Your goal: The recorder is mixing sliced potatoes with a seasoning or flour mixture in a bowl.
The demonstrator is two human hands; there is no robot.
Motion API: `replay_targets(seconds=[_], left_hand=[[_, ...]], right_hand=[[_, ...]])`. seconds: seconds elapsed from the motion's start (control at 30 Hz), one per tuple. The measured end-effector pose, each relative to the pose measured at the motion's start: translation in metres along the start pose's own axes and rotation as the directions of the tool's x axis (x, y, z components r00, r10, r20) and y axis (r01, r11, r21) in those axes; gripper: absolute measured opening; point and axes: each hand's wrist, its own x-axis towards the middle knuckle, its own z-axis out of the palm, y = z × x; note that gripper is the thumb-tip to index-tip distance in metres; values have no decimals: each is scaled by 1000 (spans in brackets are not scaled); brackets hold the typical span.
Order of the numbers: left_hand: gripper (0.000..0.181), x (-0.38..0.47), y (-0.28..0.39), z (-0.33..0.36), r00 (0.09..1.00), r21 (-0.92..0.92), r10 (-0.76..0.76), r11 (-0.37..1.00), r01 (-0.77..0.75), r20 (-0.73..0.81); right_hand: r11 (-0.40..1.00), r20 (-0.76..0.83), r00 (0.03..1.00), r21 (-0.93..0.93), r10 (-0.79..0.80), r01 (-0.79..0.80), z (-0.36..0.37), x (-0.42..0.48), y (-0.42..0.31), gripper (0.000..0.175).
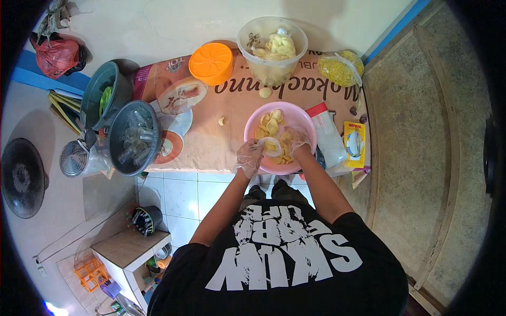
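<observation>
A pink plastic basin [250, 123] sits at the table's near edge, holding a pile of pale yellow chips [271, 123]. Both of my hands wear clear plastic gloves. My left hand [250, 156] is at the basin's left rim, holding a clear round plastic container [272, 147] over the chips, its round mouth facing up. Yellow chips show through that mouth; whether they lie inside or beneath it is unclear. My right hand [298, 139] reaches into the basin's right side, its fingers down at the chips. The glove's glare hides whether those fingers grip any.
Behind the basin stands a translucent tub [272, 65] with bagged chips, beside an orange lid [210, 64]. Two loose chips lie on the printed tablecloth [205, 142]. A grey basin [134, 138] of clear containers is left; plastic packets [328, 136] and a yellow pack [354, 144] are right.
</observation>
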Motion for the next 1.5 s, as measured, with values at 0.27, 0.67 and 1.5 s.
replay_targets(seconds=[0.27,0.67,1.5], left_hand=[[30,14,-24,8,992,51,108,993,-105,-66],[38,27,-16,8,999,64,-37,997,38,-28],[45,3,38,23,897,-482,8,845,231,443]], right_hand=[[998,135,990,-34,49,-44,-3,2,15,50],[920,-439,896,374,62,120,-53,-27,-29,46],[859,-349,883,292,-313,420,-79,-53,-78,23]])
